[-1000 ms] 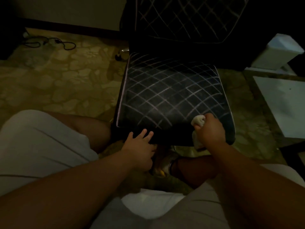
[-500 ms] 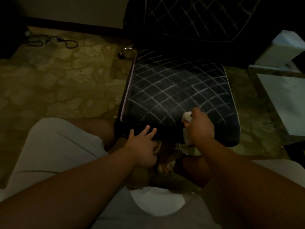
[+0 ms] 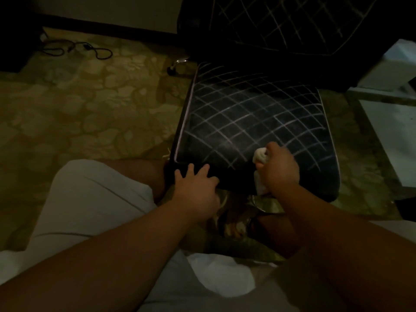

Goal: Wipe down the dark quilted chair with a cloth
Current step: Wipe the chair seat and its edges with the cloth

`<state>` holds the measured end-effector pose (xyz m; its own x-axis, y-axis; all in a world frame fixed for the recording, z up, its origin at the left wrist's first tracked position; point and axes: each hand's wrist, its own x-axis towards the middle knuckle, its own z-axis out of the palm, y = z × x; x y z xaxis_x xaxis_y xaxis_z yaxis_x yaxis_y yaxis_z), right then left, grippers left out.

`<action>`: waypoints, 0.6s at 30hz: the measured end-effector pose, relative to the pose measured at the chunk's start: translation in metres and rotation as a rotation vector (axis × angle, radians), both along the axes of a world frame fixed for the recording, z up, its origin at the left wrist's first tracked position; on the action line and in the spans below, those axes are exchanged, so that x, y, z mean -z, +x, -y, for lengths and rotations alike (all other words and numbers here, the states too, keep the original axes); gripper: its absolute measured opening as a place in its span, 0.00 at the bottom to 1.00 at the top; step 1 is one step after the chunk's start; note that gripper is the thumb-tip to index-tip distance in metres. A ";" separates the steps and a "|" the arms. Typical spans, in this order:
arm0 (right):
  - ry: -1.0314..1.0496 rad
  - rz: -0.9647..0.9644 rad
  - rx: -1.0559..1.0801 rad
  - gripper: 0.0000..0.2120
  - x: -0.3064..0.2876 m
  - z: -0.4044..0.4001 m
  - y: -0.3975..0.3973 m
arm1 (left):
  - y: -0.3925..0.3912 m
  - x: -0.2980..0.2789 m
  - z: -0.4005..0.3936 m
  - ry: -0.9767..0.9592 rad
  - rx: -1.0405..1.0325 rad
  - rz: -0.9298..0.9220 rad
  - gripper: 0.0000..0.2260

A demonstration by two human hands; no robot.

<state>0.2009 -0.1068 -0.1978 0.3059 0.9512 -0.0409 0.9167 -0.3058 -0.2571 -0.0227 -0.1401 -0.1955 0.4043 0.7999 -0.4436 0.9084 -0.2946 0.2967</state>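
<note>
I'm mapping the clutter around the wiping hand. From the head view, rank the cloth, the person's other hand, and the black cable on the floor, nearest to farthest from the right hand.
1. cloth: gripped in the right hand itself, on the chair seat near its front edge.
2. left hand: to the left, resting on the seat's front edge.
3. black cable: far left on the patterned floor, by the wall.

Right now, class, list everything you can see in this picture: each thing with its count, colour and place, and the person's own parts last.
Chair seat: one, dark with pale quilting lines, centre.
Chair back: one, dark quilted, top.
Cloth: one, whitish, on the seat's near edge, bunched in the right hand.
Cable: one, black, on the floor, upper left.
Carpet: one, yellowish patterned, under everything.
White box-like thing: one, right edge; unclear what.
Left hand: fingers spread on the seat's front edge.
Right hand: gripping the cloth.
</note>
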 end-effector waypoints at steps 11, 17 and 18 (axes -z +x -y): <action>0.035 -0.063 -0.122 0.13 0.004 0.000 -0.023 | -0.003 0.002 -0.002 -0.145 0.022 0.033 0.25; 0.048 -0.026 -0.188 0.12 0.005 0.002 -0.045 | -0.010 -0.001 -0.010 -0.203 0.104 0.001 0.28; 0.036 -0.036 -0.252 0.12 0.007 0.004 -0.052 | -0.013 -0.001 -0.013 -0.204 0.122 -0.008 0.28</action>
